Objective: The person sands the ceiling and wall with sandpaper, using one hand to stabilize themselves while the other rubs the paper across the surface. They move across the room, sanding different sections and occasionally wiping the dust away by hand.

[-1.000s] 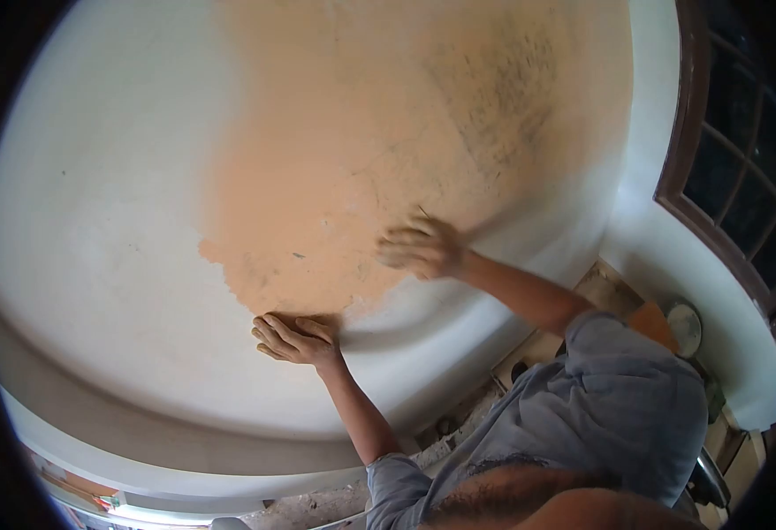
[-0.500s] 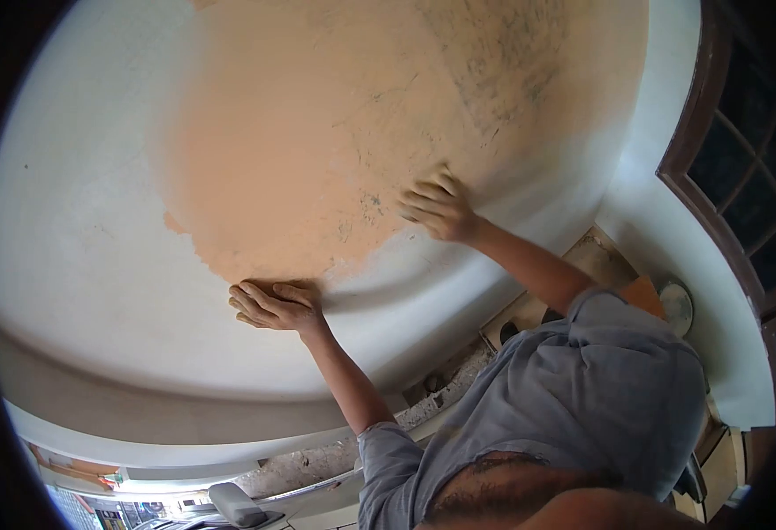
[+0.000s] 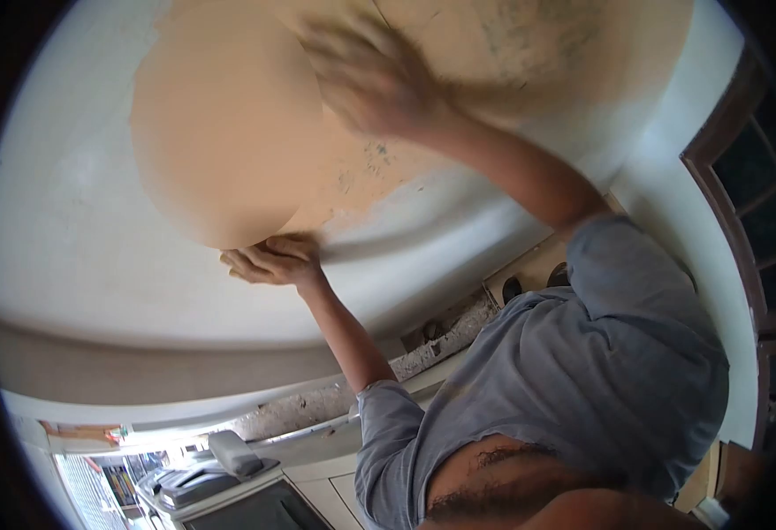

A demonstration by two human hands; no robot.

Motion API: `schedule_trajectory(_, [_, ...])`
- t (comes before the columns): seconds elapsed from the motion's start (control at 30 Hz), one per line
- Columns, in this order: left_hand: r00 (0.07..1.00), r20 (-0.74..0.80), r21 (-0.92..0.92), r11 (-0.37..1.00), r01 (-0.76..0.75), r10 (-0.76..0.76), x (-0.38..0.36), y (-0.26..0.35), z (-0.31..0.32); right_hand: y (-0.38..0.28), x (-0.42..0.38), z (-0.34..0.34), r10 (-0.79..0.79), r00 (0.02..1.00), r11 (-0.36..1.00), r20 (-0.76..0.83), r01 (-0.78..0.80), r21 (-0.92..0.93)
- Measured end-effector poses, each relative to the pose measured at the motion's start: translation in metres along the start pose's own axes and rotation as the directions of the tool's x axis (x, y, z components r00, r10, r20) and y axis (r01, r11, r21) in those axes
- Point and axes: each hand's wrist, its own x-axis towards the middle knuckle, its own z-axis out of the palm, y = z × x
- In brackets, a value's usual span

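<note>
My left hand [image 3: 273, 262] lies against the pale wall [image 3: 79, 230] at the lower edge of a peach-coloured patch [image 3: 220, 132]. Its fingers are stretched out, and I make out nothing held in them. Higher up, my right hand [image 3: 375, 79] is over the patch, its fingers smeared by motion. Whether it holds anything cannot be seen. Dark scuffs [image 3: 543, 40] mark the patch's upper right. Much of its left side looks smooth and blurred, with a curved lower edge near my left fingers.
A brown-framed window [image 3: 746, 185] stands at the right. Along the wall's foot runs a rough, grey strip [image 3: 295, 411] with debris. A vehicle with a side mirror [image 3: 233, 455] is at the lower left. My grey shirt [image 3: 556, 380] fills the lower right.
My right hand has swept up and to the left across the patch. My left hand stays at the patch's lower edge, and the view has shifted slightly.
</note>
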Motion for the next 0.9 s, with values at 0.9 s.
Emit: schedule_trajectory(0.9, [0.998, 0.061, 0.01, 1.0, 0.022, -0.023, -0.004, -0.008, 0.0, -0.085, -0.078, 0.027, -0.029, 1.0, 0.972, 0.003, 0.028, 0.235])
